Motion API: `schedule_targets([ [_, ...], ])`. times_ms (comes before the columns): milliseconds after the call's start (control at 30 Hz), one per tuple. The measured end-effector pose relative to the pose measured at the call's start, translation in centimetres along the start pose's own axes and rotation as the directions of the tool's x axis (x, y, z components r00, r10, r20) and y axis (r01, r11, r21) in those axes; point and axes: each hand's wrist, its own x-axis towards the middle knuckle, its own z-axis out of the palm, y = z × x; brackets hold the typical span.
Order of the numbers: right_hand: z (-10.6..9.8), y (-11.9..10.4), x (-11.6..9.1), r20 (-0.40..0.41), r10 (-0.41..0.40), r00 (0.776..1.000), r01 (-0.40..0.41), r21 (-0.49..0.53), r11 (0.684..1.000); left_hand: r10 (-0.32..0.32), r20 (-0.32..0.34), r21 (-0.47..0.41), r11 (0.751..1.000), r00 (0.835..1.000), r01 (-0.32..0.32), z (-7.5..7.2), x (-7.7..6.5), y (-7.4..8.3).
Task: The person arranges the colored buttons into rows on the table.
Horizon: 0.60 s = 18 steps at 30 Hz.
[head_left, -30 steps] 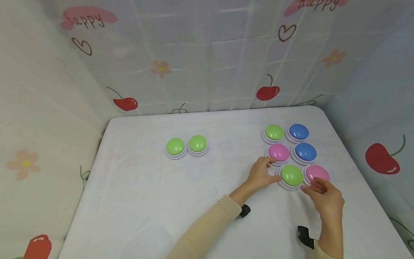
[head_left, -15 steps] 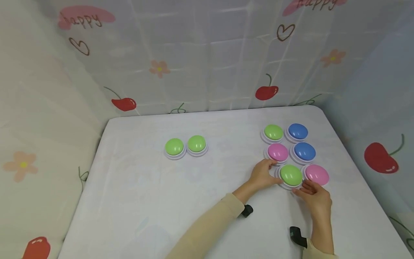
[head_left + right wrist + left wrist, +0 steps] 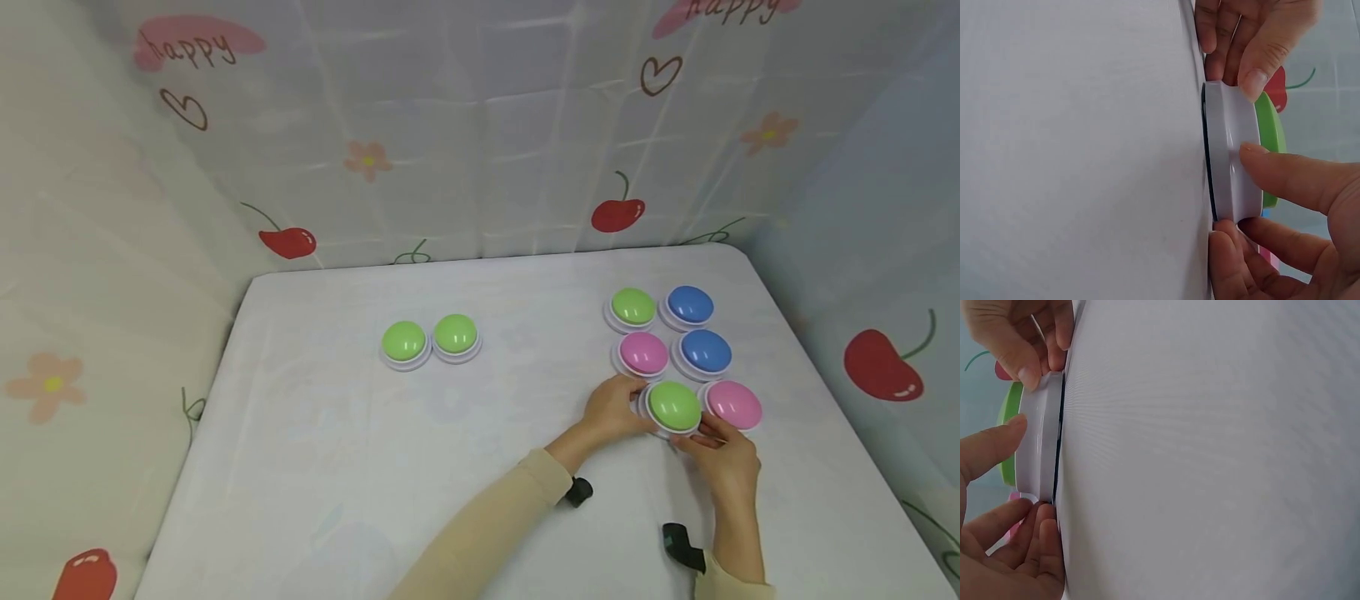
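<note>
While the left hand (image 3: 617,410) and right hand (image 3: 723,458) pinch it from either side, a green-domed push button (image 3: 674,406) sits on the table's right half.
Each thumb presses the front of its white base (image 3: 1238,156), the other fingers curled at its sides; whether the base touches the white tabletop (image 3: 300,467) I cannot tell. Just right is the near pink button (image 3: 735,404), just behind the far pink button (image 3: 643,353).

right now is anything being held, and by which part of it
The frontmost green dome-topped push button, by its round white base: the left hand has its grip on one side, the right hand on the other.
</note>
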Motion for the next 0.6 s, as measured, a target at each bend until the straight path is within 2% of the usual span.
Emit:
schedule_targets([
  [300, 0.39, -0.16, -0.11, -0.011, -0.004, 1.000, 0.004, -0.029, 1.000, 0.032, 0.000, -0.002, 0.999, 0.999, -0.032, -0.10, -0.11, -0.23],
  [600, 0.43, -0.23, -0.60, 0.001, -0.017, 1.000, 0.017, -0.048, 0.999, 0.061, -0.020, 0.107, 0.992, 0.998, -0.059, -0.47, -0.30, -0.08],
])
